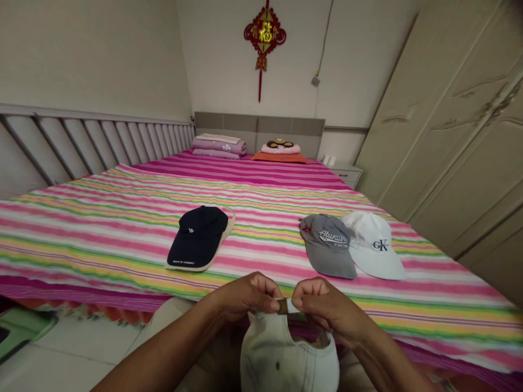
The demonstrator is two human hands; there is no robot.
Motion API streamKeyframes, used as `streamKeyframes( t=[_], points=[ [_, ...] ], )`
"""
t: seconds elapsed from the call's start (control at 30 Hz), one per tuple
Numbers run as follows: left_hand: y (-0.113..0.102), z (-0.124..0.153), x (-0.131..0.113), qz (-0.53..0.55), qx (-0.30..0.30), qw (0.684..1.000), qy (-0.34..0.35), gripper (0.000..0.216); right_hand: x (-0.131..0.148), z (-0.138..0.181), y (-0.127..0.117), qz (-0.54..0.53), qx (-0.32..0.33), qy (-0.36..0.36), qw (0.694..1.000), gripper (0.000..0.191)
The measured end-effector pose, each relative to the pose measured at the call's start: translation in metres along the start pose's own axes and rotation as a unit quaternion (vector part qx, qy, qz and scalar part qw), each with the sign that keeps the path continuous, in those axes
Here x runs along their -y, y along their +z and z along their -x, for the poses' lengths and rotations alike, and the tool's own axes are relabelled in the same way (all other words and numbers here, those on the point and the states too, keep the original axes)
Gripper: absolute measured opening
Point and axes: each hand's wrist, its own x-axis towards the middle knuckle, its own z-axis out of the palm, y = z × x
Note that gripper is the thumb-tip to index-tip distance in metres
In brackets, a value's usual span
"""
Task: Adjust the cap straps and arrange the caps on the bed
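A pale, light-coloured baseball cap [292,354] is held low in front of me, its back opening turned up toward the bed. My left hand [253,294] pinches the cap's back strap at the brass-coloured buckle [283,306]. On the other side, my right hand [316,302] pinches the same strap just right of the buckle. Beyond my hands on the bed, a navy cap [200,234] lies to the left, with a cream edge showing under it. To the right lie a grey cap [327,245] and a white cap [373,245], the grey one overlapping the white.
The bed [261,209] has a striped sheet. Folded purple bedding [218,147] and a pink and orange stack [280,152] rest by the headboard [290,128]. A railing [102,136] runs along the left, a wardrobe [441,136] on the right. A green stool [32,326] stands lower left.
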Motion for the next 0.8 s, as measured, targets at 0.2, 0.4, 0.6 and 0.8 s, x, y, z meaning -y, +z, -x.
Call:
streamKeyframes(
  t=[0.2,0.4,0.6,0.8],
  points=[
    [-0.008,-0.002,-0.004,0.098,-0.007,0.993,0.073,0.024,-0.011,-0.007,-0.032,-0.045,0.116,0.025,0.992,0.045],
    [-0.021,-0.003,-0.013,0.156,0.017,0.984,0.083,0.025,-0.019,-0.008,-0.036,-0.158,0.108,-0.019,0.981,0.038],
    [-0.031,-0.005,-0.002,0.208,0.066,0.968,0.121,0.044,-0.002,-0.009,-0.023,-0.247,-0.053,-0.096,0.963,0.025],
    [-0.024,-0.008,0.013,0.237,0.035,0.955,0.173,0.037,0.018,-0.018,-0.031,-0.215,-0.042,-0.082,0.972,0.027]
  ],
)
